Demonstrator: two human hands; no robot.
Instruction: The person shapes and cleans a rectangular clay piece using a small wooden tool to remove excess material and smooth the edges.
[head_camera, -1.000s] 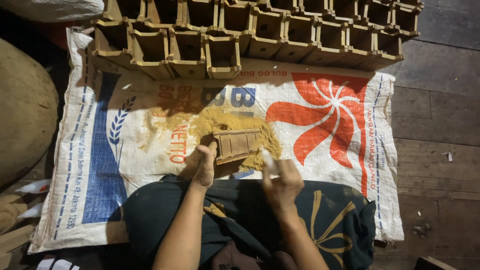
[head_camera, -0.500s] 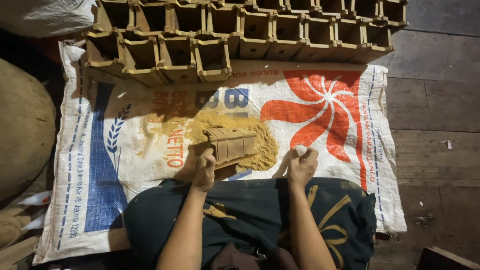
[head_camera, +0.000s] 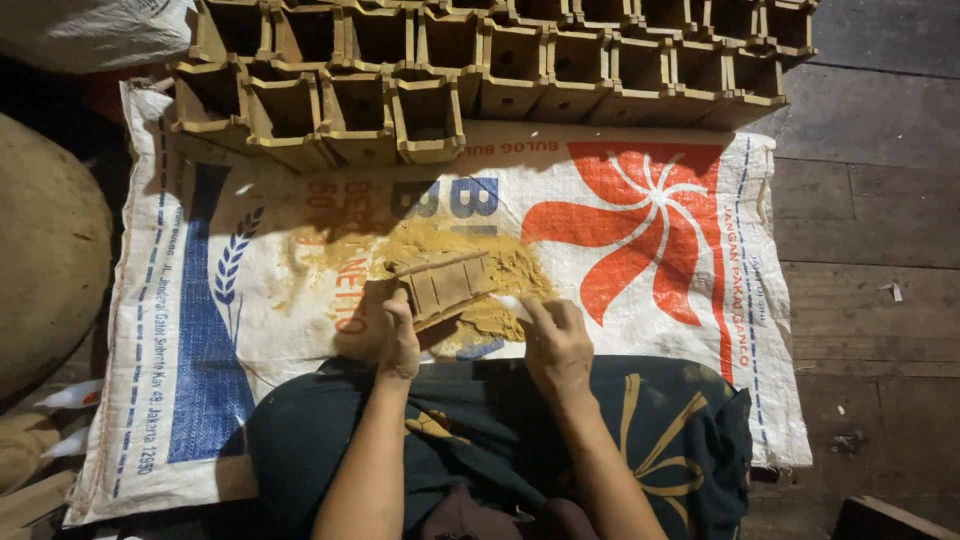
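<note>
On sack (head_camera: 640, 330), tilted brown clay mould (head_camera: 442, 287), powder-dusted

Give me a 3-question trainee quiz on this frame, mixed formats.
1. True or false: the left hand grips the clay block lying on the yellow powder.
2. Multiple choice: the rows of square clay pots sit at (A) the far edge of the woven sack, (B) on the person's lap, (C) on the floorboards to the right.
3. Fill in: the right hand holds a small ___ piece at its fingertips.

Key: 1 true; 2 A; 3 white.
</note>
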